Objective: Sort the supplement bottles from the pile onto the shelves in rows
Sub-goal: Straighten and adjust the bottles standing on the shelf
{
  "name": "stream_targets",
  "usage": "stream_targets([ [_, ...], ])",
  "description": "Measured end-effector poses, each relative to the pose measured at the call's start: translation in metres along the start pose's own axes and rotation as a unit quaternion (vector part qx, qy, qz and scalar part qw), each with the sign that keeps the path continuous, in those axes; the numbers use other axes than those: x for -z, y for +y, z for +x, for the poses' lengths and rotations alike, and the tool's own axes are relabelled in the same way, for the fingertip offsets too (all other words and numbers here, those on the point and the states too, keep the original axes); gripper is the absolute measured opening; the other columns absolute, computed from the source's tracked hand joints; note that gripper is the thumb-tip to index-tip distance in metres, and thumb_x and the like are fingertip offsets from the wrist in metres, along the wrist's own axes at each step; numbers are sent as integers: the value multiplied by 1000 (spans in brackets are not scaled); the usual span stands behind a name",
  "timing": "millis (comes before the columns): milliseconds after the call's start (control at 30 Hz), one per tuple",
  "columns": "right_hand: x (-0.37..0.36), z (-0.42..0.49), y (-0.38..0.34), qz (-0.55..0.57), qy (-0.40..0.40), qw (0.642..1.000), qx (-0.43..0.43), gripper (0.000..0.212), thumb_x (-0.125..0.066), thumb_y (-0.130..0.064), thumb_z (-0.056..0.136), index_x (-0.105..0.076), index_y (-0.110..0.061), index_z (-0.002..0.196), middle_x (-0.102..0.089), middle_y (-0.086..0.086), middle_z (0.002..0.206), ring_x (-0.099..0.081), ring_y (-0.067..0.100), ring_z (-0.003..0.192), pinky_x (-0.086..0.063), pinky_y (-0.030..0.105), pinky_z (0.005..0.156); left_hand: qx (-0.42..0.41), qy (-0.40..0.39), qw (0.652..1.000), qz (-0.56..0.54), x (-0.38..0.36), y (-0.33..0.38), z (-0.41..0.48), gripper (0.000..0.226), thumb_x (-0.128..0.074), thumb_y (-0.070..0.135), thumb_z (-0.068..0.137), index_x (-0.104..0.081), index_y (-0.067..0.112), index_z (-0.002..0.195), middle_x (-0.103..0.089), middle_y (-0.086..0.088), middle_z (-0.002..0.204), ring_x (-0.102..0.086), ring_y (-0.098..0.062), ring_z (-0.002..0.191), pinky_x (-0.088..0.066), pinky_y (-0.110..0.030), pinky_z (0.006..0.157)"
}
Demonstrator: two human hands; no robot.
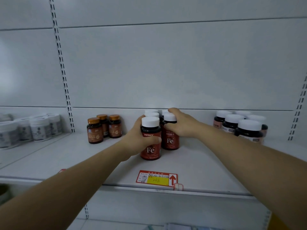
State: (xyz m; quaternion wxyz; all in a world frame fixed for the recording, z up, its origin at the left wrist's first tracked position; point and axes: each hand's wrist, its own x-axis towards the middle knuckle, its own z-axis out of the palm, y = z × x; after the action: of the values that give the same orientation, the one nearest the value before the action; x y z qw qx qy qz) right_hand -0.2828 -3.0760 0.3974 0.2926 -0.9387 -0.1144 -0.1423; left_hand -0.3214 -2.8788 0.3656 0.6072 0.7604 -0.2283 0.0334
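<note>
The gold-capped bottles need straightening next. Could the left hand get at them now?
Probably yes, once it lets go: the left hand grips the front Fe bottle, but the gold-capped bottles stand just to its left, with no other bottle between them.

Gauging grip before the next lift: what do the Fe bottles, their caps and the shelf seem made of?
Front Fe bottle, held by the left hand, and second Fe bottle, gripped by the right hand: dark glossy body above a red label, probably plastic, possibly glass. Caps: white, matte, smooth, likely plastic. Shelf: pale, smooth, faintly sheened, probably painted metal.
</note>
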Motion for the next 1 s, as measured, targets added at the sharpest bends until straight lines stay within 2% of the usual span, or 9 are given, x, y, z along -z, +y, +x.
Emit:
stream_targets([
  [200,-4,-1,-2,16,5,1000,7,67,-61,-43,84,-29,-27,141,-47,-2,110,-51,18,93,-36,25,64,9,-1,1000,1,-2,1,-1,64,-73,7,75,-40,54,104,-59,15,107,-61,5,87,-48,-11,60],
  [333,-2,-3,-3,22,9,1000,3,67,-59,-43,84,-28,-28,142,-51,2,122,-50,19,96,-36,28,71,34,-21,999,3,0,1,-3,73,-73,5,75,-36,49,121,-59,11,112,-61,-4,95,-50,-16,63],
  [433,-5,-3,-2,36,36,999,-6,62,-53,-43,88,-28,-29,143,-48,6,135,-49,21,104,-33,27,78,32,-19,999,8,0,0,-2,77,-72,1,74,-35,44,127,-59,10,113,-60,-5,97,-49,-16,68],
  [567,-10,-3,1,38,35,999,-4,53,-50,-44,92,-33,-28,140,-51,8,130,-46,18,96,-33,26,78,43,-22,999,11,2,1,-1,79,-71,0,74,-33,41,130,-59,9,112,-59,-6,97,-49,-19,67],
  [700,-8,-1,3,34,31,999,0,60,-54,-51,86,-34,-32,139,-49,4,132,-46,16,98,-34,26,78,50,-31,998,3,5,-1,0,83,-72,2,75,-28,43,133,-56,10,117,-64,0,86,-51,-15,59],
  [833,2,9,-5,35,47,998,3,63,-43,-61,84,-38,-32,140,-38,4,147,-41,21,128,-30,28,88,55,1,998,14,11,8,8,102,-74,15,78,-4,41,147,-31,8,146,-48,-10,108,-44,-31,86],
  [867,5,13,-7,28,38,999,2,53,-38,-58,88,-45,-32,134,-38,4,146,-38,23,131,-29,29,90,49,5,999,21,12,11,12,101,-74,17,78,-4,41,147,-28,8,148,-46,-9,109,-43,-31,87],
  [933,7,19,-11,-7,3,1000,12,27,-31,-42,97,-55,-32,94,-52,5,130,-45,24,121,-30,29,87,42,-2,998,39,14,14,18,96,-74,21,78,-11,41,147,-35,10,138,-50,-2,100,-44,-24,79],
  [1000,3,22,-13,-27,4,999,20,34,-28,-34,98,-42,-28,68,-56,2,99,-50,24,98,-31,29,77,49,-8,997,63,13,12,21,86,-73,25,79,-21,39,145,-45,8,130,-51,1,95,-45,-21,71],
])
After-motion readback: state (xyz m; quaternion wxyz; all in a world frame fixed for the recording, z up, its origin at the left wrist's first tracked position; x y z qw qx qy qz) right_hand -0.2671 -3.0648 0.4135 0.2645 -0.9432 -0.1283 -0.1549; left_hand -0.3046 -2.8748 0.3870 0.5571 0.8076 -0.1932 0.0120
